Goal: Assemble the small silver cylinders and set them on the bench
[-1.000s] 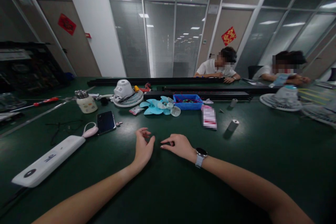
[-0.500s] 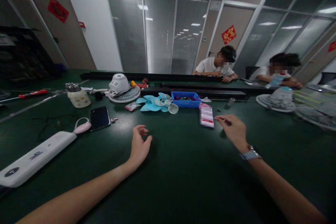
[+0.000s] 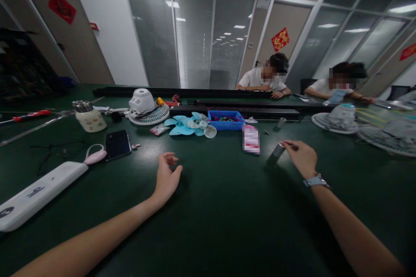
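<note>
My right hand [image 3: 302, 158], with a watch on its wrist, pinches the top of a small grey metal cylinder [image 3: 278, 149] between thumb and fingertips. The cylinder is near upright; whether its base touches the table I cannot tell. A similar grey cylinder [image 3: 281, 123] stands just beyond it. Left of the held cylinder lies a pink-and-white packet [image 3: 251, 140]. My left hand [image 3: 168, 176] hovers at or rests on the table, empty, fingers loosely bent and thumb apart. Pale blue fan blades [image 3: 183, 125] lie beyond it.
A blue tray [image 3: 227, 122] holds wires and small parts. At left are a white fan part [image 3: 143, 103], a patterned bottle [image 3: 90, 117], a phone [image 3: 117, 144] and a long white device [image 3: 45, 192]. Black rails [image 3: 247, 113] cross the back. Fan parts [image 3: 341, 120] lie right; two people sit opposite.
My right hand has moved a little to the right, and the grey cylinder now shows beneath its fingertips. My left hand keeps nearly the same pose. The whole view has shifted slightly.
</note>
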{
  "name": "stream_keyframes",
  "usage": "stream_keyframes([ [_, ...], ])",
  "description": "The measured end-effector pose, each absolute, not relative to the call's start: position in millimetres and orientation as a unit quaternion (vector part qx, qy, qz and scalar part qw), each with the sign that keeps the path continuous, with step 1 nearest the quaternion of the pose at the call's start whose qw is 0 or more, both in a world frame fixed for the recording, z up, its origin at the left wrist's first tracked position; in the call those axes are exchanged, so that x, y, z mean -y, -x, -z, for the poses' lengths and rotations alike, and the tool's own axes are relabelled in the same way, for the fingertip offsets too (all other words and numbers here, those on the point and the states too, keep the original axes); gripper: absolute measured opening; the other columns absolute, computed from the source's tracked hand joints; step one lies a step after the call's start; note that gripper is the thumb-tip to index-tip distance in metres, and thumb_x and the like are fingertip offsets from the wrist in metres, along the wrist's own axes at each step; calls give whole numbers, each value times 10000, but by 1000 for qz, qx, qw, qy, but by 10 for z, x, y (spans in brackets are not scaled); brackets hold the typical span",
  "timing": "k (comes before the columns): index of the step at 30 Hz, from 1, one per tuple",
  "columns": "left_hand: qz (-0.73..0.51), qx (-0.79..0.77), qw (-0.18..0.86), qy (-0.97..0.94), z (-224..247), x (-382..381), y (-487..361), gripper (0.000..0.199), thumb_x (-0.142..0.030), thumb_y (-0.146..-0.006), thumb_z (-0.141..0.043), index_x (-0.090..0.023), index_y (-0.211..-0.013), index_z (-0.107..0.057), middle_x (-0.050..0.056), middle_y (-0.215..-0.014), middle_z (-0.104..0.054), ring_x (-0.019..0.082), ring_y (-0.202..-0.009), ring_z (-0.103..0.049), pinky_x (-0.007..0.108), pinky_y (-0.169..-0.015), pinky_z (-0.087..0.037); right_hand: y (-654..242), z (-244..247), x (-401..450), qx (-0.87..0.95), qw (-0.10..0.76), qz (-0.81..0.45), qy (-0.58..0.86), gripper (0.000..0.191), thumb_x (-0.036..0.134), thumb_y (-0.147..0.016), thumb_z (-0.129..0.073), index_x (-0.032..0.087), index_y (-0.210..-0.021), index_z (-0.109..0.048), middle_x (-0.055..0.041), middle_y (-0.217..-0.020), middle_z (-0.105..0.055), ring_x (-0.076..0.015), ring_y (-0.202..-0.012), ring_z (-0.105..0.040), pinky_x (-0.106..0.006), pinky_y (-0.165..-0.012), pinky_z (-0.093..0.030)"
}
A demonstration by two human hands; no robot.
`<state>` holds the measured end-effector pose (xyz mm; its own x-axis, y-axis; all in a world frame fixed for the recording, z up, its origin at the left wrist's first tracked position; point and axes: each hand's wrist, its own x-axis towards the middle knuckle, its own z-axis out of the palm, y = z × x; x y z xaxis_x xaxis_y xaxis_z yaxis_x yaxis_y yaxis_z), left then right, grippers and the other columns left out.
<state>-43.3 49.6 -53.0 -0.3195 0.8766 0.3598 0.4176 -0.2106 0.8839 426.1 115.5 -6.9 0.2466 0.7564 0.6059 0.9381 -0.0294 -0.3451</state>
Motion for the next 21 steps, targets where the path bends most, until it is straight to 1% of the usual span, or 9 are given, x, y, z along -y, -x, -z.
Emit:
stream_keyframes([
  [7, -550, -594, 208, -549, 529, -497, 446, 404, -135, -746, -597, -219, -1102, -426, 8, -973, -528, 164, -860, -545, 296, -701, -453, -4280, 83, -1187, 576, 345, 112, 733, 472, 580, -868, -480, 234, -985, -779, -87, -891, -735, -218, -701, -613, -315, -571, -377],
  [11, -549, -591, 217, -550, 524, -492, 441, 408, -139, -744, -593, -222, -1108, -427, 8, -979, -529, 163, -851, -541, 284, -672, -442, -4292, 94, -1207, 593, 351, 108, 717, 462, 570, -872, -483, 228, -976, -776, -88, -939, -741, -214, -728, -625, -309, -593, -396],
  [14, -551, -595, 215, -544, 518, -495, 430, 398, -121, -738, -591, -218, -1091, -433, 5, -968, -534, 159, -846, -541, 282, -678, -434, -4288, 99, -1213, 596, 350, 107, 715, 465, 576, -872, -481, 229, -972, -774, -88, -960, -742, -207, -730, -632, -299, -592, -398],
  [17, -555, -596, 212, -540, 510, -500, 421, 393, -95, -734, -590, -214, -1076, -438, 1, -954, -535, 153, -838, -540, 283, -696, -431, -4277, 100, -1219, 597, 343, 109, 717, 483, 578, -879, -464, 221, -979, -774, -94, -946, -744, -213, -729, -633, -295, -579, -387],
  [21, -563, -591, 216, -537, 501, -498, 411, 405, -72, -730, -601, -214, -1072, -436, -1, -948, -535, 148, -827, -544, 268, -675, -429, -4277, 104, -1232, 592, 336, 108, 725, 490, 595, -871, -471, 228, -986, -775, -92, -908, -744, -226, -728, -629, -306, -576, -383],
])
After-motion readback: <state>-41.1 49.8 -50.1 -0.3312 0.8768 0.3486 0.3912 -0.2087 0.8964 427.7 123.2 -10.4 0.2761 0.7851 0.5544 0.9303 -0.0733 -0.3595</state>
